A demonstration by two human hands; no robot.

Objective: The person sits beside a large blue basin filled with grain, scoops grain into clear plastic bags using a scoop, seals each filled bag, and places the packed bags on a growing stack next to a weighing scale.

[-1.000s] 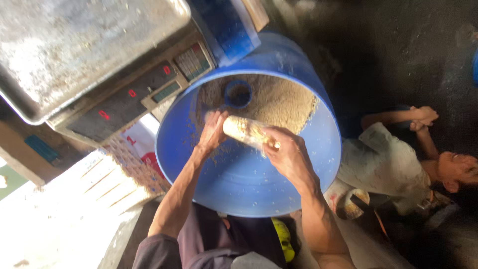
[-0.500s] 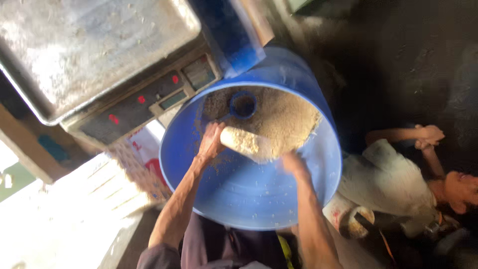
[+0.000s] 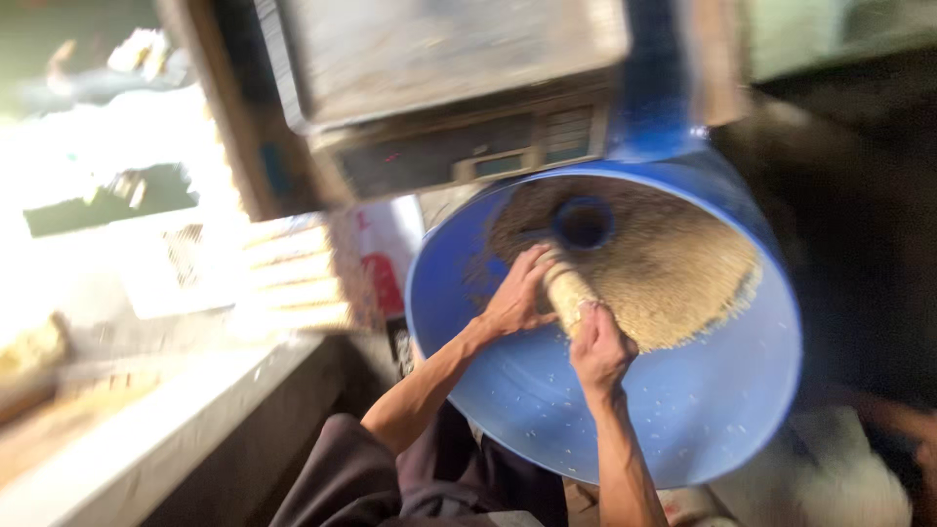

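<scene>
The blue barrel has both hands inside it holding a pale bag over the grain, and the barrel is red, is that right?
Not quite: the barrel is blue, not red, as the head view shows. The rest holds: the left hand and right hand are both inside it, gripping a pale bag over the grain.

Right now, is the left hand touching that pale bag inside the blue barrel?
Touching. The head view shows the left hand pressed against the upper end of the pale bag, while the right hand grips its lower end above the grain.
</scene>
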